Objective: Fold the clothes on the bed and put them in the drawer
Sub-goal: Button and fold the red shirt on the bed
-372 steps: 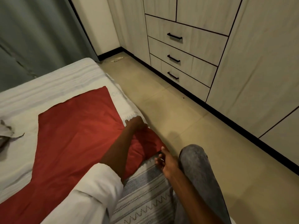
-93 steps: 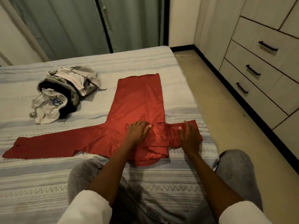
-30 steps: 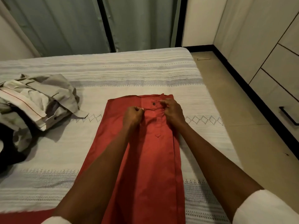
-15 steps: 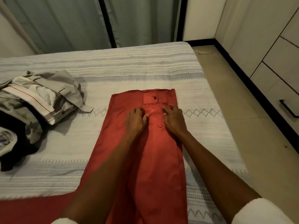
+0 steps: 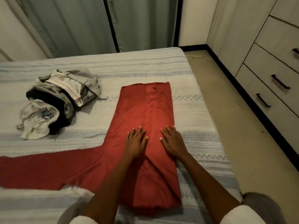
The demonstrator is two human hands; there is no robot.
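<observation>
Striped bed (image 5: 145, 65), right edge: I see red trousers (image 5: 145, 113) lying flat. Left hand (image 5: 136, 141) and right hand (image 5: 173, 140) press mid-garment, fingers (image 5: 168, 129) straight, spread, waistband beyond the fingertips.

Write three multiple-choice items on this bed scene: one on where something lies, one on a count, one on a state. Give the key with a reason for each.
1. Where does the pile of unfolded clothes lie relative to the red garment?
A. To its left on the bed
B. On the floor
C. On top of it

2. How many drawer handles show on the wardrobe?
A. One
B. Three
C. Five

3. How do the hands meet the red garment?
A. Both pinch its waistband
B. Both press flat on it
C. Neither touches it

Key:
1 A: the pile sits on the bedspread left of the garment.
2 B: three dark handles appear at the right edge.
3 B: the left hand and right hand lie on the fabric with fingers straight.
</observation>
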